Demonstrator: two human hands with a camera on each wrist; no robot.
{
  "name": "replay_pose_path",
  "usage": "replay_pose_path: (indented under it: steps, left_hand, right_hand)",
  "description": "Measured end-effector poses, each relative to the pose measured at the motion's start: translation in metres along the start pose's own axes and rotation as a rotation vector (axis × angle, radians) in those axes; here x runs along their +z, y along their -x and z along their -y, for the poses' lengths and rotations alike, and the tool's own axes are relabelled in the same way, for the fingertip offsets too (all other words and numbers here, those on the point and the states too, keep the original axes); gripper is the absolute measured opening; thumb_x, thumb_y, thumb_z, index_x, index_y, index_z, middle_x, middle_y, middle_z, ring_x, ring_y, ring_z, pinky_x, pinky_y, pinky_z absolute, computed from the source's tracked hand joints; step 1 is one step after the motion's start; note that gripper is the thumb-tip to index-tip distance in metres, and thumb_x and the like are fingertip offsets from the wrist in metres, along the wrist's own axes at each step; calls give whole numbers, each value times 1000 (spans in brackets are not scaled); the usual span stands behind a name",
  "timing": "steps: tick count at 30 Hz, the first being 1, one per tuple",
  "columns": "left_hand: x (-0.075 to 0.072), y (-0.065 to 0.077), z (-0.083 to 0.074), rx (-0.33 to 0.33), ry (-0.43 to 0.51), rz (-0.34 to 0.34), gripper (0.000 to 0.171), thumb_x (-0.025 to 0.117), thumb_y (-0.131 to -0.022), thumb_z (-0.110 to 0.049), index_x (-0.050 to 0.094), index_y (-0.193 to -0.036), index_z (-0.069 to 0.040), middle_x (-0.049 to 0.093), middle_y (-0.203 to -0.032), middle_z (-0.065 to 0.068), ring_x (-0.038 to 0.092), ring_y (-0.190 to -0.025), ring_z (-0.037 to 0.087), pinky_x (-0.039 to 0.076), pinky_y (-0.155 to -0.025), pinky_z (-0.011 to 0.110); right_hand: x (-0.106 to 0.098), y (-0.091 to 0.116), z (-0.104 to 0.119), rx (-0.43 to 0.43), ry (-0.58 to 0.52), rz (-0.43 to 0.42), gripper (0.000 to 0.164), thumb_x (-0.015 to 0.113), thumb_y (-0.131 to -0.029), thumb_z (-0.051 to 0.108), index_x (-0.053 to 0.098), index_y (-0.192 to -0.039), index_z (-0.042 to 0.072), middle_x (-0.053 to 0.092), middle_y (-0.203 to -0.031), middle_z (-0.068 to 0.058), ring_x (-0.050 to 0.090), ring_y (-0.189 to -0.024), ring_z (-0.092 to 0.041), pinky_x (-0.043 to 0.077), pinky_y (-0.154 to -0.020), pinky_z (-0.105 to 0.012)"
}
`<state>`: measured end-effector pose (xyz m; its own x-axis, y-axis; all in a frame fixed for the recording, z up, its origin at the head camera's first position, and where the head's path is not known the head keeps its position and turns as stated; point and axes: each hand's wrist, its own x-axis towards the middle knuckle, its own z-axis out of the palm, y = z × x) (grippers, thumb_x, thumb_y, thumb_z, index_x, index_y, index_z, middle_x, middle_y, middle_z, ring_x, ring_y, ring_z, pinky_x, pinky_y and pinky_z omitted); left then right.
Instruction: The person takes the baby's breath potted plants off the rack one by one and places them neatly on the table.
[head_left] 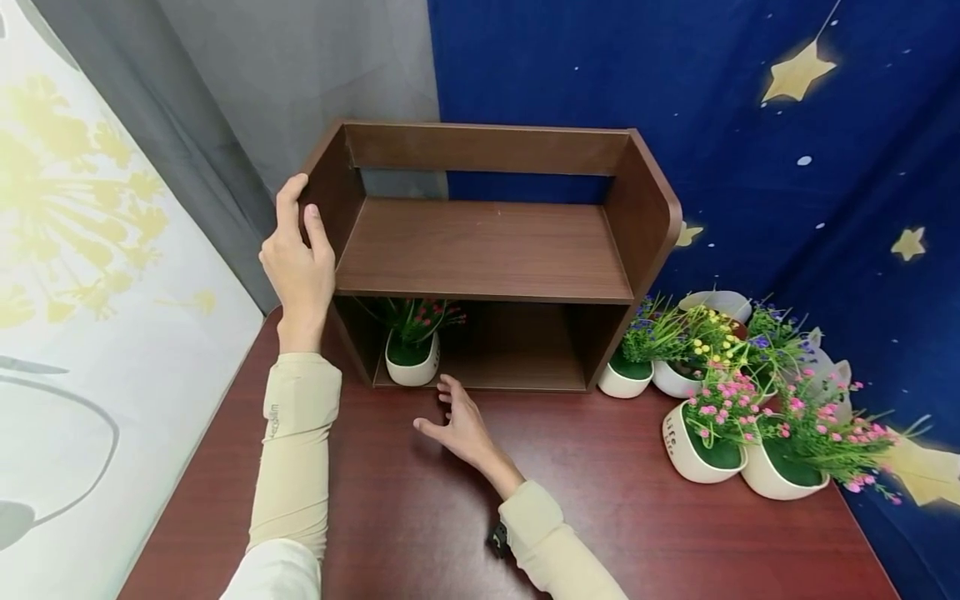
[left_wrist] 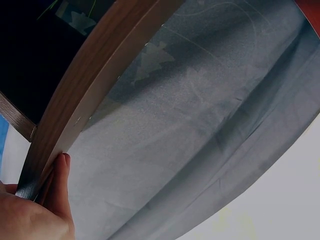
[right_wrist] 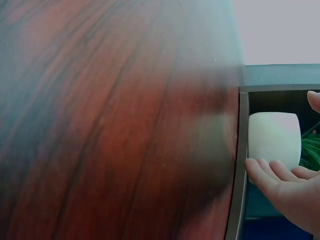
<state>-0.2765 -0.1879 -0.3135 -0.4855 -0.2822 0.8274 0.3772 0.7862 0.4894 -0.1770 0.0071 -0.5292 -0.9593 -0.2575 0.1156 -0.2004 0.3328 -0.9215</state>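
Note:
A brown wooden shelf point(head_left: 487, 250) stands at the back of the table. My left hand point(head_left: 298, 262) grips the edge of its left side panel, thumb on one face and fingers on the other, as the left wrist view also shows. In the lower compartment, at the left, sits a white pot point(head_left: 412, 360) with a green plant and small red flowers. Just in front of it and to its right is my right hand point(head_left: 465, 425), fingers spread and holding nothing. In the right wrist view its fingertips point(right_wrist: 255, 165) overlap the pot's lower edge; whether they touch cannot be told.
Several white pots with flowering plants stand right of the shelf, among them a pink-flowered one marked "Life" point(head_left: 701, 442) and another pink-flowered pot point(head_left: 787, 467). A blue starry curtain point(head_left: 562, 67) hangs behind. A white patterned panel point(head_left: 112, 292) borders the reddish-brown table point(head_left: 405, 517) at left.

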Motion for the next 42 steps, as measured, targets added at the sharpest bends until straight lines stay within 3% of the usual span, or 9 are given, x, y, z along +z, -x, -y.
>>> replay_pose_path:
  steps: [12,24,34,42]
  left_hand:
    - [0,0,0,6,6,-2,35,40,-98,-29,53,-130,-21,52,-67,15,26,-44,23,20,-48,35]
    - [1,1,1,15,4,4,36,39,-99,-28,52,-131,-20,48,-63,13,26,-43,22,20,-47,33]
    - [1,1,2,9,-2,-9,35,41,-98,-28,53,-130,-21,44,-60,11,25,-42,21,18,-47,32]
    - [3,1,1,13,4,-16,35,41,-98,-28,54,-130,-20,45,-60,11,24,-42,21,18,-46,33]
  right_hand:
    - [11,-7,-4,2,-3,-26,82,74,-77,28,30,-140,-1,46,-131,-17,47,-117,-30,43,-89,-42]
    - [21,-19,-6,36,58,-59,81,72,-78,31,30,-141,3,46,-131,-12,49,-116,-26,40,-93,-35]
    - [34,-28,-1,39,82,-207,77,73,-75,28,35,-136,-1,48,-123,-15,52,-109,-29,42,-89,-36]
    - [41,-36,-2,18,108,-298,78,74,-74,25,35,-135,-3,46,-124,-17,48,-114,-31,40,-92,-40]
